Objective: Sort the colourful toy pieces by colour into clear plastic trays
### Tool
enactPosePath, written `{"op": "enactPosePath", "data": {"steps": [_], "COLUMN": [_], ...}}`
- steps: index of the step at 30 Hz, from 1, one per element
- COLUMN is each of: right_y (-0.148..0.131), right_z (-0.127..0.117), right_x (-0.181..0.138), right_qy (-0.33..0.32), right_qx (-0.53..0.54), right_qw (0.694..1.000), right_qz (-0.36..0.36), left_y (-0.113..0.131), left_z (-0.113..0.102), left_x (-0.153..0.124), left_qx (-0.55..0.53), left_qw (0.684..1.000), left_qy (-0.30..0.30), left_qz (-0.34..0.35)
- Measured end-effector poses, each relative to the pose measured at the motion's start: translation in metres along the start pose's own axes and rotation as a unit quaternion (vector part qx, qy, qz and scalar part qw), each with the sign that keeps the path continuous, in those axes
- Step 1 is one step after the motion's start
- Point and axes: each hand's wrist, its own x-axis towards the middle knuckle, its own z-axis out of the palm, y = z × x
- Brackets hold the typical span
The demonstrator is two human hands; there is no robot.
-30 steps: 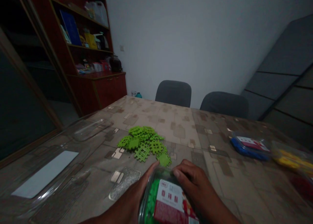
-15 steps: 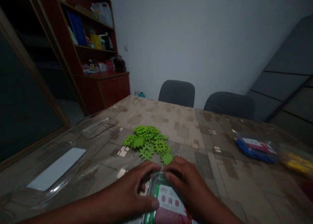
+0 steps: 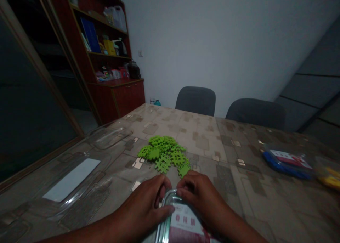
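Note:
A clear plastic box (image 3: 186, 214) with a white and dark red label lies at the front edge of the view, its near end cut off. My left hand (image 3: 151, 200) holds its far left corner, with the thumb lying on top and the fingers curled down the side. On the far edge, my right hand (image 3: 203, 190) pinches the rim with bent fingers and thumb. Just beyond both hands is a pile of bright green interlocking plastic pieces (image 3: 163, 151), flat squares, some with a grid of holes.
To the left lie a white strip (image 3: 71, 179) on clear plastic and an open clear tray (image 3: 108, 138). Right of my hands stand a labelled box with blue contents (image 3: 288, 161) and one with yellow contents (image 3: 329, 174). Two grey chairs (image 3: 196, 101) are behind the patterned table (image 3: 202, 142).
The view has turned slightly left. Both hands stay at the box's far end, with my left thumb shifted up along the lid. Less green shows through the box's left side.

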Motion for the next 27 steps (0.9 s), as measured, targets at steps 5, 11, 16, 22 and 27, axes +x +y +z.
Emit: {"op": "enactPosePath", "data": {"steps": [5, 11, 16, 22, 27], "right_y": [0.002, 0.004, 0.002, 0.008, 0.009], "right_z": [0.001, 0.003, 0.005, 0.006, 0.005], "right_x": [0.002, 0.001, -0.003, -0.003, 0.002], "right_qy": [0.001, -0.001, 0.02, 0.025, 0.006], "right_qx": [-0.014, -0.012, -0.032, -0.036, -0.008], "right_qw": [1.0, 1.0, 0.999, 0.999, 0.999], "right_qz": [0.004, -0.003, -0.014, -0.032, -0.033], "left_y": [0.0, -0.002, -0.003, -0.004, 0.003], "left_z": [-0.002, -0.003, -0.001, -0.005, -0.008], "left_x": [0.003, 0.007, 0.01, 0.027, 0.037], "left_qx": [0.067, 0.101, 0.089, 0.023, 0.01], "left_qw": [0.998, 0.995, 0.996, 0.998, 0.993], "left_qy": [-0.008, -0.025, -0.015, -0.06, -0.08], "left_qz": [0.01, 0.001, 0.011, -0.027, -0.081]}}
